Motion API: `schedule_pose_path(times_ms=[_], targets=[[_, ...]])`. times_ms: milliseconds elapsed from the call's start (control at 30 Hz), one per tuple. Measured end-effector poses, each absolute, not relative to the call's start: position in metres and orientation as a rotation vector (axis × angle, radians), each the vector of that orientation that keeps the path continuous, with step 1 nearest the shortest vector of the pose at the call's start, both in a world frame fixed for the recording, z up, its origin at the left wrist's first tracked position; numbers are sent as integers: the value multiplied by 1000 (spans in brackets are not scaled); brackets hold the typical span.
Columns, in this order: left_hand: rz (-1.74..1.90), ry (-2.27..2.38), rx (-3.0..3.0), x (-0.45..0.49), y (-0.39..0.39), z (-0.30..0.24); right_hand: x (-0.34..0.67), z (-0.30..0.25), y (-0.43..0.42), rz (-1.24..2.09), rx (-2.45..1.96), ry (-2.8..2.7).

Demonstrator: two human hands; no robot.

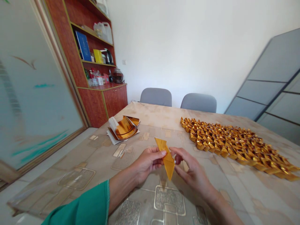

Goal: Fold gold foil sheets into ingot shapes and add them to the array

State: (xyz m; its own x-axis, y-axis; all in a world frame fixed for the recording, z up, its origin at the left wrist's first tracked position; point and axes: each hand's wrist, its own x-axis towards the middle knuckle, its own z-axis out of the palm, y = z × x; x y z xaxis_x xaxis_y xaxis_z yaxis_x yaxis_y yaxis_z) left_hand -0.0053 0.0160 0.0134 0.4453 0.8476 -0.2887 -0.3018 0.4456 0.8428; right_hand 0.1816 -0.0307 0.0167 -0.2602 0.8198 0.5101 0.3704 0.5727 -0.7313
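You are pinching a folded strip of gold paper (167, 159) between your left hand (147, 162) and your right hand (193, 170), holding it upright above the patterned table cover (145, 114). Your left thumb is pressing across the strip while those fingers curl closed behind it, out of sight. Your right hand is gripping the opposite edge, its fingertips partly hidden by the paper, so the folds beneath them are hard to make out. A green sleeve (82, 207) is covering your left arm, and the bottom of the frame is cutting off both forearms. Rows of folded gold pieces (234, 145) are lying to your right, their far end running toward the frame's edge. A stack of gold and white sheets (123, 129) is sitting ahead on your left.
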Motion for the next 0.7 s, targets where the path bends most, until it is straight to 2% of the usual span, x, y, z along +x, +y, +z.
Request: schedule_pose_path(times_ms=[467, 700], targets=[[820, 794, 947, -4, 9, 20, 189, 17, -29, 423, -889, -2005], [901, 801, 1079, -4, 6, 23, 192, 22, -30, 474, -924, -2035]])
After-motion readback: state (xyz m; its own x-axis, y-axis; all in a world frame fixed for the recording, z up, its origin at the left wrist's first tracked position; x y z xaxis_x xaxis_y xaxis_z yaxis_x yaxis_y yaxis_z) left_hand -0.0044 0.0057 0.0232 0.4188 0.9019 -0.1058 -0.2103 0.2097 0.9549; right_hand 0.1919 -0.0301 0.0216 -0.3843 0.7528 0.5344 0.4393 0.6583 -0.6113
